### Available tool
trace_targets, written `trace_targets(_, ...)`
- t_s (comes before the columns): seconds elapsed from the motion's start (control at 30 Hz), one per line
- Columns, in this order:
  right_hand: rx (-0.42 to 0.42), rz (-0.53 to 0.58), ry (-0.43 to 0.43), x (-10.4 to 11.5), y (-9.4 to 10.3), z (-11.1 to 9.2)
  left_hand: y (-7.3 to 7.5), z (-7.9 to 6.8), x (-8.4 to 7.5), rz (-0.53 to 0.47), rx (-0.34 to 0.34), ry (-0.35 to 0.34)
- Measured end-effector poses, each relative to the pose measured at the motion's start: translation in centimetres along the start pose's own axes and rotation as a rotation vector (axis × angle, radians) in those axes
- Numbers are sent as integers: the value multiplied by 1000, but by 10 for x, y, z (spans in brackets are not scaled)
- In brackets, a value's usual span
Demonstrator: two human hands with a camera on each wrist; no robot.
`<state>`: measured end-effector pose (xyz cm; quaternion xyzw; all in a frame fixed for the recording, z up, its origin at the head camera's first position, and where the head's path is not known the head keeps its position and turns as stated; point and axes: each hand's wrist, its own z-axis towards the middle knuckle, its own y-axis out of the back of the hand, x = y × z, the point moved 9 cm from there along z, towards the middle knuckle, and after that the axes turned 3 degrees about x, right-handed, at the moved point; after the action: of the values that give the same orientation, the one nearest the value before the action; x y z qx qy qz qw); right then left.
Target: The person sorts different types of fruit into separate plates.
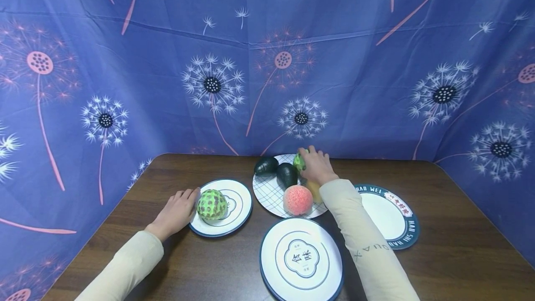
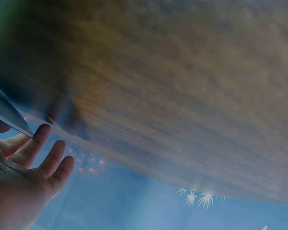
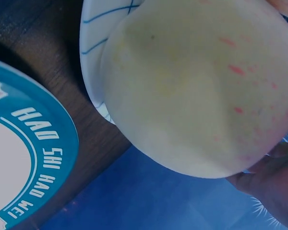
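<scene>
My left hand (image 1: 180, 207) lies flat on the table with straight fingers touching the rim of a small white plate (image 1: 238, 217), which holds a bumpy green fruit (image 1: 212, 204). In the left wrist view the left hand (image 2: 33, 163) is relaxed beside that plate's rim (image 2: 7, 114). My right hand (image 1: 314, 162) reaches over the checked plate (image 1: 267, 194) and curls round a green fruit (image 1: 298, 161) at its far edge. Two dark avocados (image 1: 266, 165) (image 1: 286, 174), a pink peach (image 1: 297, 199) and a yellow fruit (image 3: 201, 86) also sit on that plate.
A white plate with a centre emblem (image 1: 301, 259) lies near the front edge. A teal-rimmed plate (image 1: 407, 231) lies to the right, partly under my right sleeve. Blue dandelion-print cloth walls in the wooden table (image 1: 459, 226) on three sides.
</scene>
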<state>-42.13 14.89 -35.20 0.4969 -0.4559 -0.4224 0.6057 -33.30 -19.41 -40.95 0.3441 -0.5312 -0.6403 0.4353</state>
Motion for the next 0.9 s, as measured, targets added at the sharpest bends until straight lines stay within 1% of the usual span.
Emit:
trace_targets(0.43, -74, -7, 34, 5, 16, -1, 0, -1, 0, 2, 3, -2)
trace_targets(0.9, -105, -10, 45, 5, 29, -3, 2, -2, -2, 3, -18, -12)
